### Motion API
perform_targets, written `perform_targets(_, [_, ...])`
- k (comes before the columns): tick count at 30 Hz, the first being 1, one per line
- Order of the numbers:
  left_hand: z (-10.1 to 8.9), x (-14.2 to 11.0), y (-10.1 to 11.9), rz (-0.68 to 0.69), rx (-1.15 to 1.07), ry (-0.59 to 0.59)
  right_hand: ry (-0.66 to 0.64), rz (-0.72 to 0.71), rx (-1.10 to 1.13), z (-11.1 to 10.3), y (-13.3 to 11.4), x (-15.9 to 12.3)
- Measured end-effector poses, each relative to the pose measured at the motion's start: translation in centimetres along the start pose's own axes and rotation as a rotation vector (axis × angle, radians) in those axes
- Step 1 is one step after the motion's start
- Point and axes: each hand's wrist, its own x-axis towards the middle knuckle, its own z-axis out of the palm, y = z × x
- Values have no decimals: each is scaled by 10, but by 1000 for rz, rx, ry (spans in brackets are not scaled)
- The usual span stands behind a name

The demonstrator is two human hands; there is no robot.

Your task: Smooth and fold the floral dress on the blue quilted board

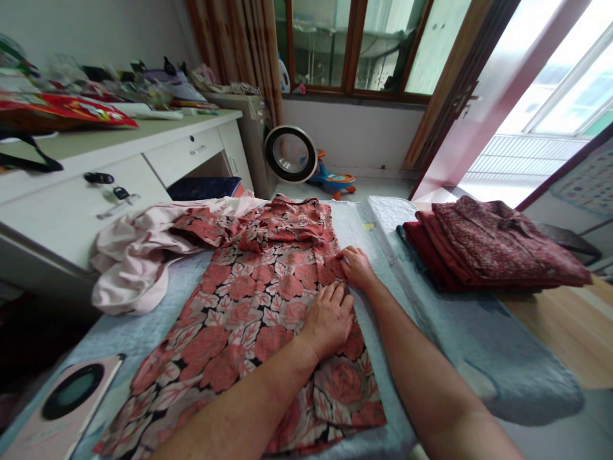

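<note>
A floral dress in red, grey and black lies spread on the bed, its collar end away from me and one sleeve out to the left. My left hand rests palm down on the dress near its right edge, fingers stretched over the cloth. Just beyond it, my right hand has its fingers closed at that same edge, pinching the cloth. Under the dress's left sleeve is a crumpled pale pink garment.
Folded dark red clothes are stacked at the right of the blue bed cover. A pink case with a dark oval lies front left. Beyond stand a cluttered white desk, a washing machine with its round door open, and a blue-orange ride-on toy.
</note>
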Motion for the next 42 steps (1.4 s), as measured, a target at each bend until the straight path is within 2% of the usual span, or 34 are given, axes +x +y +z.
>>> perform_targets(13, [-3,0,1,-5,8,-17,-30,0,143,-5,5,2])
perform_targets(20, [-3,0,1,-15,2,-38,-253,-126,211,-20,14,-2])
perform_targets(25, [-3,0,0,-14,-3,-46,-295,-153,180,-16,19,-1])
perform_targets(32, [-4,0,0,-17,-9,-57,-240,-147,205,-11,21,0])
perform_targets(42, [-1,0,0,-17,-13,-41,11,-17,94,6,17,2])
